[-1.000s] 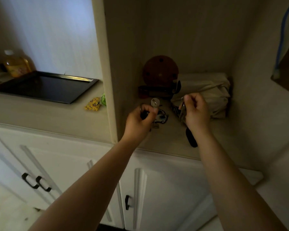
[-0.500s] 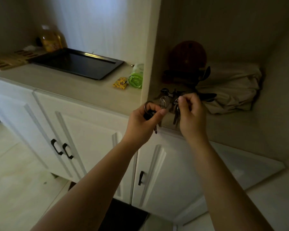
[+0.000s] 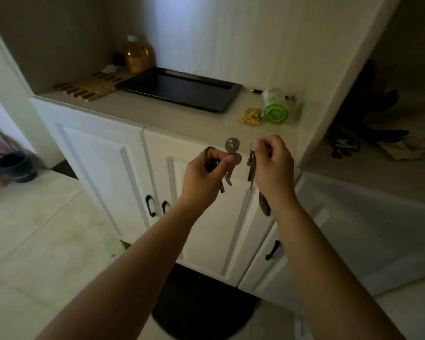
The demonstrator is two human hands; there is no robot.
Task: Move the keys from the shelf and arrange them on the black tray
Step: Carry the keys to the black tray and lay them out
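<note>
My left hand (image 3: 203, 174) grips a bunch of keys (image 3: 232, 153) with a round silver key head sticking up above my fingers. My right hand (image 3: 272, 165) pinches a second key bunch (image 3: 251, 165) by its ring, with the keys and a dark fob hanging down. Both hands are held in front of the white cabinet doors, below the counter edge. The black tray (image 3: 221, 107) lies on the counter, up and to the left of my hands, with nothing on it. More dark keys (image 3: 342, 147) lie on the shelf at the right.
On the counter stand a bottle of yellow liquid (image 3: 138, 55), a wooden slatted mat (image 3: 88, 87), a green roll (image 3: 275, 107) and a yellow packet (image 3: 251, 116). A vertical panel (image 3: 329, 94) divides counter from shelf. The shelf holds beige cloth (image 3: 415, 148). A black mat (image 3: 201, 305) lies on the floor.
Both hands have pulled the two key bunches out of the shelf and moved left, now in front of the cabinet doors. The view has swung left, bringing the tray closer to centre.
</note>
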